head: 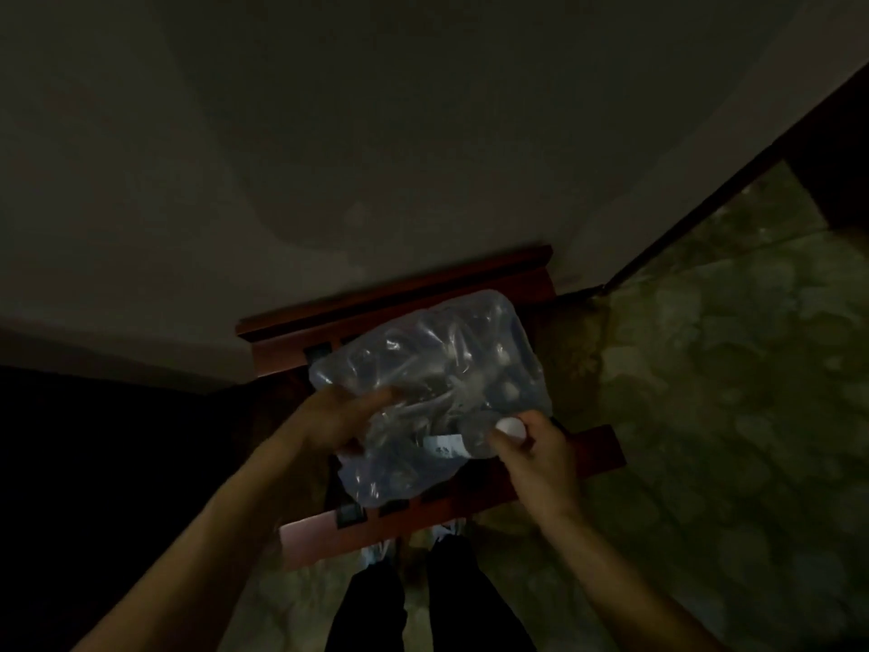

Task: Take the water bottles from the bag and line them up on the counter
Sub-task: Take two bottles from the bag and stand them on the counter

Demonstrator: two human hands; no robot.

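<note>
Water bottles [475, 447] sit packed inside a clear plastic bag [432, 383] resting on a red wooden stand [606, 447], toward its right edge. The left hand [341, 418] grasps the bag's left side; the right hand [533, 449] pinches a white bottle cap [511, 426].

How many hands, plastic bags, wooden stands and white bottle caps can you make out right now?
Hands: 2, the left hand and the right hand, both on the bag
Plastic bag: 1
Wooden stand: 1
White bottle cap: 1 showing, at the right hand; bottles inside the bag are too dim to count
Total: 5
</note>
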